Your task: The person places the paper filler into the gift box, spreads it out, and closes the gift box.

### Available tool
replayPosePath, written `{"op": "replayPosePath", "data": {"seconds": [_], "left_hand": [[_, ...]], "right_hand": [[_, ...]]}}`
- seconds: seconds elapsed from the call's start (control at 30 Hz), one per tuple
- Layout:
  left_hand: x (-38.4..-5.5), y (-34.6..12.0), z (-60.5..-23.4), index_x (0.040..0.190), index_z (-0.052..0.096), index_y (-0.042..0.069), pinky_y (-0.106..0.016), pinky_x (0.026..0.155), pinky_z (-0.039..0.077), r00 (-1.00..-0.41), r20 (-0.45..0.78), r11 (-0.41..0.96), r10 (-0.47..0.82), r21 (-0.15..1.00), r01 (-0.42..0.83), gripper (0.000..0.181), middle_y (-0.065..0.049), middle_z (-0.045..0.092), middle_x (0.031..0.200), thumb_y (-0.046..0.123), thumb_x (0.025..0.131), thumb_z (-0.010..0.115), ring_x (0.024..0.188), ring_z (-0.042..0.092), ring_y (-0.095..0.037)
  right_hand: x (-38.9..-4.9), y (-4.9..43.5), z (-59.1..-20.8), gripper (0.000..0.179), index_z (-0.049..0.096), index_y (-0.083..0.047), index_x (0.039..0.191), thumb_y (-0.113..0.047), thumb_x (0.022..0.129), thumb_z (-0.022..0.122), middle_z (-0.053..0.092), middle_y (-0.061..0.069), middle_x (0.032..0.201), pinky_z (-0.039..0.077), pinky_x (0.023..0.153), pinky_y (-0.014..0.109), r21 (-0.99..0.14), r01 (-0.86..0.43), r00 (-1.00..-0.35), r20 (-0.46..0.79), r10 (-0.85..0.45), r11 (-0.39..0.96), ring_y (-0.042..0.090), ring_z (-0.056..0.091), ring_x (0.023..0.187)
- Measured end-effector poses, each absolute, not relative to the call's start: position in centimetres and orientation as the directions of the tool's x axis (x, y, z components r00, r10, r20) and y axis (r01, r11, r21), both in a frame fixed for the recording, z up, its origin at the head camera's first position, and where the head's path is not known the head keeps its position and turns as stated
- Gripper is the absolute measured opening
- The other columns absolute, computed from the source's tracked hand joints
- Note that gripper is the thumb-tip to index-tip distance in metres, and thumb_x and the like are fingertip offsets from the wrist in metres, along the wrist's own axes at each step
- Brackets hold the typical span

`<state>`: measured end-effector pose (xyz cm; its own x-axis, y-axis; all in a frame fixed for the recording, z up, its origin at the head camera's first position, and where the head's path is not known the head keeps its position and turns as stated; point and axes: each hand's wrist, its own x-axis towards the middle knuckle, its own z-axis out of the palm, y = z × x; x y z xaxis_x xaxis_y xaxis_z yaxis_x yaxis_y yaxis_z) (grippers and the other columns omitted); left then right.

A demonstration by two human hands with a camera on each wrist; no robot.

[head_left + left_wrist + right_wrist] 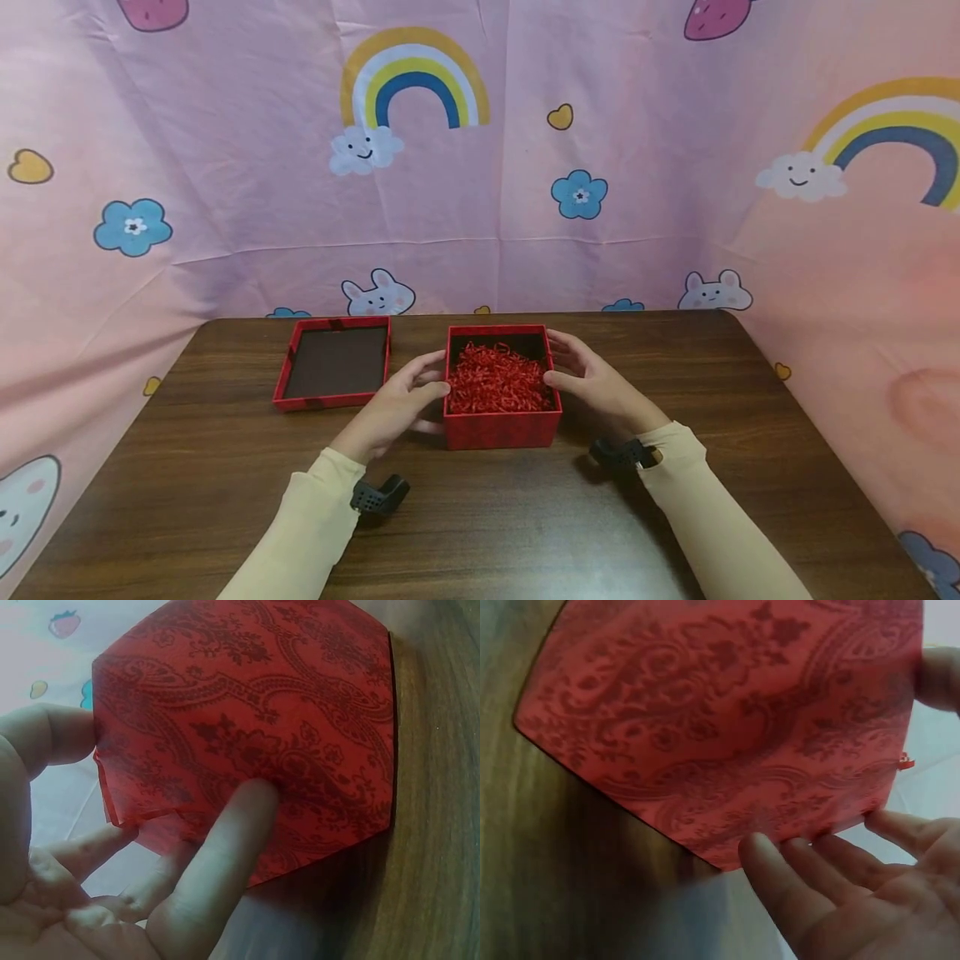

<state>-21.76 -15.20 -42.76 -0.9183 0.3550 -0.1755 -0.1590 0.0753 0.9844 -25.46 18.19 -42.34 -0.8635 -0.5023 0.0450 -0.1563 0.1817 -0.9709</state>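
Note:
In the head view a square red gift box (pixel 502 429) stands on the table, filled with crinkled red paper shred (pixel 498 379). My left hand (pixel 397 400) holds its left side, thumb at the top rim and fingers spread along the wall. On the opposite side, my right hand (pixel 600 379) grips with the thumb at the rim and the fingers around toward the back corner. Dark paisley patterning covers the box wall (pixel 247 697) in the left wrist view. The right wrist view shows fingertips (pixel 757 847) against the patterned side (pixel 705 712).
A red box lid (pixel 337 362) with a dark inside lies upturned at the back left of the brown wooden table (pixel 510 517). A pink cloth (pixel 450 208) printed with rainbows and flowers hangs behind and beside the table. Each wrist carries a black camera mount (pixel 381 496).

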Motion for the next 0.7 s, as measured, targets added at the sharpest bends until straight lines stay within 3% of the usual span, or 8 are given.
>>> {"op": "replayPosePath", "data": {"seconds": [0.43,0.7], "left_hand": [[-21.8,-15.1,-43.0,0.163,0.029,0.019,-0.051,0.082,0.062,-0.919,-0.168,0.071,0.357,0.986,-0.153,0.068,-0.024,0.029,0.162,0.022,0.103,0.062,0.142,0.042,-0.048],[-21.7,-15.8,-42.4,0.161,0.033,0.020,-0.050,0.091,0.060,-0.923,-0.140,0.140,0.358,0.986,-0.095,0.066,-0.021,0.034,0.161,0.026,0.104,0.064,0.139,0.049,-0.042]], "right_hand": [[-25.3,18.4,-43.4,0.072,0.029,-0.016,0.163,-0.021,0.101,0.066,0.035,0.014,0.164,0.033,0.117,0.063,-0.976,-0.140,-0.883,0.046,-0.467,0.169,0.038,0.035,0.150],[-25.4,18.4,-43.7,0.070,0.032,-0.015,0.162,-0.020,0.101,0.067,0.037,0.014,0.163,0.035,0.116,0.063,-0.975,-0.154,-0.882,0.064,-0.466,0.157,0.039,0.036,0.149]]}}
